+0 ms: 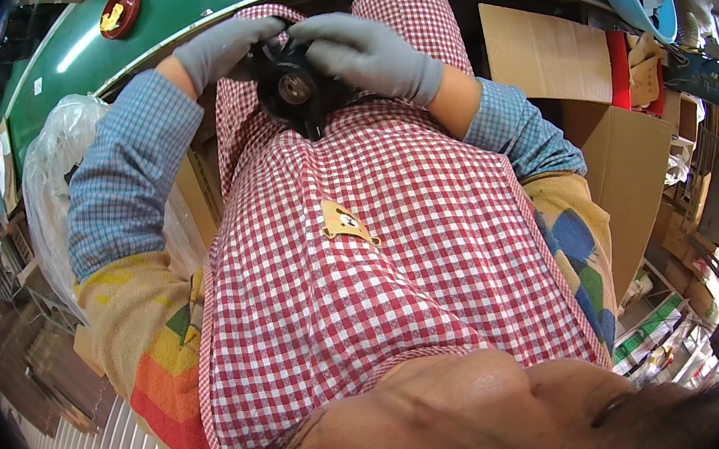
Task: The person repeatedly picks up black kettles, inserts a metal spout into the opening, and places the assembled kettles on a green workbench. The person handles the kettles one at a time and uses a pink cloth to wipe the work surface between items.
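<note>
Both gloved hands met at a round black part [295, 90] held against the top of the red-checked apron [397, 247], just below the green table edge [177, 23]. The left hand [224, 49] curled over the part's upper left, and the right hand [371, 55] closed over its right side, fingers wrapped round it; what the part was I could not tell for certain, perhaps a small motor or fan housing.

The part sat unsupported between the hands above the lap. The smooth grey gloves could have let it slip and fall to the floor, and the loose apron fabric lay close enough to snag.

A flat brown cardboard sheet [544, 53] stood at the right, with a larger brown carton [628, 167] below it. A clear plastic bag [49, 189] bulged at the left. A round red badge with a yellow mark [119, 12] lay on the green table, and a tan animal-shaped patch [346, 223] was sewn on the apron.
</note>
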{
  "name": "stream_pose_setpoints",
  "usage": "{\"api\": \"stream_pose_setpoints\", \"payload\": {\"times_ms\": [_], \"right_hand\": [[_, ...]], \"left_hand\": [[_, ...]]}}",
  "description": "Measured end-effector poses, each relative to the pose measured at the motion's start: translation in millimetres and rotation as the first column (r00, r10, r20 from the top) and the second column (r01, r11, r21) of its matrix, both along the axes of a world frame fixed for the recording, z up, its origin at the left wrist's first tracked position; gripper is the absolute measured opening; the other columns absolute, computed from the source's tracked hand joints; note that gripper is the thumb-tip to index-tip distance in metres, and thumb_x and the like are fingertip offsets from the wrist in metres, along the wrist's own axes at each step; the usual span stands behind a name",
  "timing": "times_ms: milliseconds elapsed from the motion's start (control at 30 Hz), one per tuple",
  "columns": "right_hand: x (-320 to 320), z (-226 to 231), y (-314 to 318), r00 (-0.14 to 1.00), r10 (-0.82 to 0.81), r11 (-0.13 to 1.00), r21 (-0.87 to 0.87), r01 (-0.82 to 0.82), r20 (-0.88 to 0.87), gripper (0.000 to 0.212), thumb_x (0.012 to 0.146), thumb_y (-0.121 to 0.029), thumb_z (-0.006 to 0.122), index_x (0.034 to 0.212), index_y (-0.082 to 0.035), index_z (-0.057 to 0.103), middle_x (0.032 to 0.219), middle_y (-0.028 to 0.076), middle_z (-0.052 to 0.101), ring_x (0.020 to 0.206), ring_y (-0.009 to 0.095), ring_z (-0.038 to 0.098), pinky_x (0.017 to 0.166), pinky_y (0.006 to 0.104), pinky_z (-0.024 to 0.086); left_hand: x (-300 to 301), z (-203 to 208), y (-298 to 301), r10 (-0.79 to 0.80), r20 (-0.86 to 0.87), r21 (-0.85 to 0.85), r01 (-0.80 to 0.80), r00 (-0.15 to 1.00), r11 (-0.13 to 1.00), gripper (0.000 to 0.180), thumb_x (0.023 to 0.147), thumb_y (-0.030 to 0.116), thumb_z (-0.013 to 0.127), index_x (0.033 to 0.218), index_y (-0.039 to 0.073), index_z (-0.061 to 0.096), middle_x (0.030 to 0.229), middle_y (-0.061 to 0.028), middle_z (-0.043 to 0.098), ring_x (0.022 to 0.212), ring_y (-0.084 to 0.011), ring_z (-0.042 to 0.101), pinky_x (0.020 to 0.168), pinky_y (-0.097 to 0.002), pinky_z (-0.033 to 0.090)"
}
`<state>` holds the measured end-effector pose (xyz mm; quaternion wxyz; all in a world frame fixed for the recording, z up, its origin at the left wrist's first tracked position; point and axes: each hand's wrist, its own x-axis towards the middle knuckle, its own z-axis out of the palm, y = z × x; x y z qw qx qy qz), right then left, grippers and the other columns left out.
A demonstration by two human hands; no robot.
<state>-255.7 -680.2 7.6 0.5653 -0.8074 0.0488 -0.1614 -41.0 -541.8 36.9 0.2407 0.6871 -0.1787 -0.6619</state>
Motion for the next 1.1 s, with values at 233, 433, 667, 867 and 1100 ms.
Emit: {"api": "stream_pose_setpoints", "payload": {"times_ms": [233,433,667,867,1100], "right_hand": [[21.8,-23.3,-95.7,0.952,-0.215,0.912,0.304,0.276,-0.218,0.081,0.096,-0.034,0.072,0.160,-0.007,0.032,0.162,0.012,0.039,0.151,0.026,0.033,0.119,0.0383,0.034],[9.9,-28.8,-72.6,0.985,0.098,0.966,0.224,-0.129,0.145,0.052,0.095,-0.018,0.069,0.145,-0.013,0.055,0.148,0.014,0.050,0.139,0.026,0.047,0.117,0.0387,0.038],[34.1,-61.4,-184.1,0.861,-0.497,0.490,-0.786,0.378,0.105,0.081,0.090,-0.040,0.072,0.157,-0.010,0.038,0.154,0.022,0.046,0.136,0.039,0.051,0.113,0.0454,0.041],[38.3,-67.0,-227.5,0.715,-0.625,0.710,-0.609,0.354,-0.314,0.056,0.090,-0.028,0.069,0.144,-0.014,0.060,0.129,0.020,0.067,0.121,0.040,0.063,0.103,0.0394,0.050],[-9.7,74.1,-148.2,0.944,0.151,0.988,0.081,-0.133,-0.292,0.057,0.102,-0.022,0.062,0.152,0.001,0.047,0.143,0.015,0.062,0.127,0.020,0.062,0.106,0.0355,0.049]], "left_hand": [[-8.5,10.1,36.4,0.339,-0.033,-0.609,-0.288,0.940,0.739,0.058,0.088,0.007,0.073,0.140,-0.004,0.051,0.117,-0.0064,0.065,0.101,-0.0136,0.063,0.092,-0.0301,0.053],[-60.4,-36.1,50.3,0.422,0.104,-0.419,-0.345,0.901,0.840,0.041,0.086,0.007,0.076,0.121,-0.004,0.058,0.108,-0.0109,0.066,0.098,-0.0163,0.065,0.089,-0.0302,0.054],[-110.5,-37.9,58.7,0.043,0.502,-0.314,0.135,0.864,0.940,0.042,0.084,0.027,0.079,0.109,0.001,0.059,0.102,-0.0150,0.061,0.094,-0.0269,0.062,0.085,-0.0386,0.052],[-76.4,-7.8,42.8,-0.042,0.246,-0.277,0.111,0.968,0.955,0.047,0.088,0.039,0.075,0.113,0.001,0.067,0.109,-0.0194,0.068,0.099,-0.0296,0.068,0.092,-0.0414,0.053],[-3.4,60.7,-10.5,0.536,0.707,-0.707,0.465,0.462,0.532,0.033,0.096,0.018,0.068,0.125,0.001,0.068,0.115,-0.0173,0.070,0.109,-0.0292,0.066,0.094,-0.0372,0.053]]}}
